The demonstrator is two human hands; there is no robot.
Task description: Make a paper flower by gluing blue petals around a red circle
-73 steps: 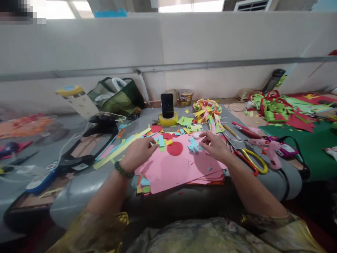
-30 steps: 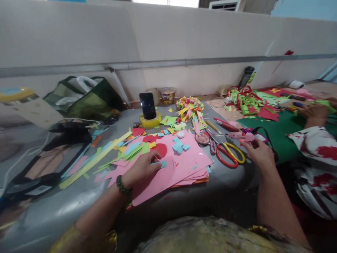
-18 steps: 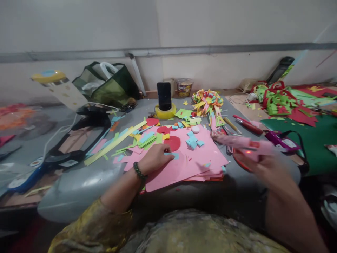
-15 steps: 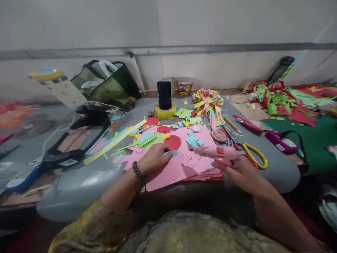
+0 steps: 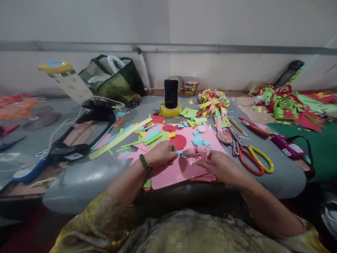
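My left hand [image 5: 162,153], with a green bead bracelet on its wrist, pinches a small blue paper piece [image 5: 178,153]. In my right hand [image 5: 218,165] is a pink glue gun [image 5: 196,153] with a small red light glowing. The gun's nozzle points left and is at the blue piece; whether they touch I cannot tell. Both hands are over a pink paper sheet [image 5: 171,177]. Just beyond my left hand lies a red paper circle [image 5: 178,142]. Small blue paper pieces [image 5: 198,140] lie in a cluster beyond the glue gun.
Scissors [image 5: 256,160] with red and yellow handles lie to the right, near a purple device [image 5: 289,146]. A phone [image 5: 171,94] stands in a yellow tape roll [image 5: 171,111]. Behind are a paper-strip rosette [image 5: 214,100] and a green bag [image 5: 116,82]. Green paper strips [image 5: 152,138] lie left.
My right hand has brought the glue gun left, up to the blue piece. My left hand has lifted that piece slightly from the pink sheet. The whole view has shifted a little.
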